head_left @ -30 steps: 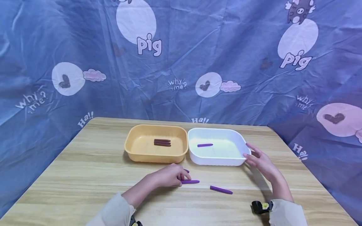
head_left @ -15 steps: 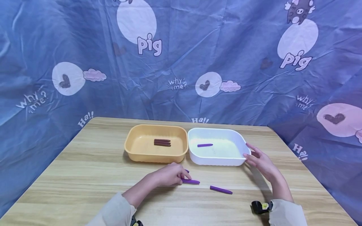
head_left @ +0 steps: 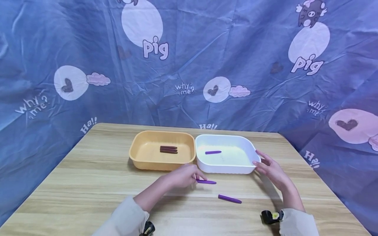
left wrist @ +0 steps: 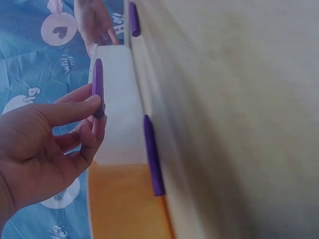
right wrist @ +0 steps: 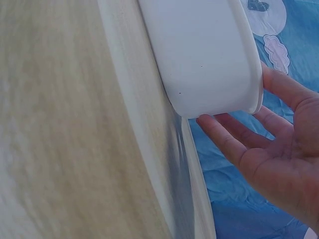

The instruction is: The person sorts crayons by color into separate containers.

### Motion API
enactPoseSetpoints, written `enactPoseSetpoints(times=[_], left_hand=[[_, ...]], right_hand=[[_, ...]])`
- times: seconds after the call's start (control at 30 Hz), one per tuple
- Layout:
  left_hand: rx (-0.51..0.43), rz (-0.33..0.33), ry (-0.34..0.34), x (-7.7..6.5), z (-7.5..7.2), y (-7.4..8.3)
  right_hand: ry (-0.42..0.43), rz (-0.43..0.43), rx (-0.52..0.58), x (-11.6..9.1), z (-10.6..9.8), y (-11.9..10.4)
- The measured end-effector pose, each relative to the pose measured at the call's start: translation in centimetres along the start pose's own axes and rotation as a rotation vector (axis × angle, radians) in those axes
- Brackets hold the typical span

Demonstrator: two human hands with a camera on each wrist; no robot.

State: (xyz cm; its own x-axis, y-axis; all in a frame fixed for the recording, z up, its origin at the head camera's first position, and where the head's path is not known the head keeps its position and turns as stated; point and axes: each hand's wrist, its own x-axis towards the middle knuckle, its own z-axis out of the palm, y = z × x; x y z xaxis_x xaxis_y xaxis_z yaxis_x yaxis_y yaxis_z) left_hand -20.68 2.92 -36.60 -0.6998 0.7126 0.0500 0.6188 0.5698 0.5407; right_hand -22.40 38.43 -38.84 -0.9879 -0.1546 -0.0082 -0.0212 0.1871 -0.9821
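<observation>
My left hand point(head_left: 183, 176) pinches a purple crayon point(left wrist: 98, 87) between thumb and fingers, raised in front of where the two trays meet. Beneath it, a second purple crayon point(left wrist: 153, 154) lies on the table, hidden behind the hand in the head view. A third purple crayon point(head_left: 229, 199) rests nearer the front. At the white tray point(head_left: 225, 169), my right hand point(head_left: 274, 170) grips the right end, thumb at the rim and fingers against the outer wall. One purple crayon point(head_left: 213, 152) lies inside that tray.
An orange tray point(head_left: 162, 165) stands left of the white one, close against it, with several dark brown crayons point(head_left: 168, 149) side by side inside. Behind the wooden table point(head_left: 88, 183) hangs a blue printed cloth point(head_left: 189, 62).
My left hand has lifted the purple crayon off the table and moved it right and towards the white tray. The right hand keeps its place on the tray.
</observation>
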Motion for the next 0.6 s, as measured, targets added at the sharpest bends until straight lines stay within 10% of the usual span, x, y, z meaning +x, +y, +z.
enactPoseSetpoints(times=[0.6], left_hand=[[0.103,-0.044,0.062,4.6,-3.5,2.5]], right_hand=[[-0.008,-0.005,-0.004,0.0,0.0,0.0]])
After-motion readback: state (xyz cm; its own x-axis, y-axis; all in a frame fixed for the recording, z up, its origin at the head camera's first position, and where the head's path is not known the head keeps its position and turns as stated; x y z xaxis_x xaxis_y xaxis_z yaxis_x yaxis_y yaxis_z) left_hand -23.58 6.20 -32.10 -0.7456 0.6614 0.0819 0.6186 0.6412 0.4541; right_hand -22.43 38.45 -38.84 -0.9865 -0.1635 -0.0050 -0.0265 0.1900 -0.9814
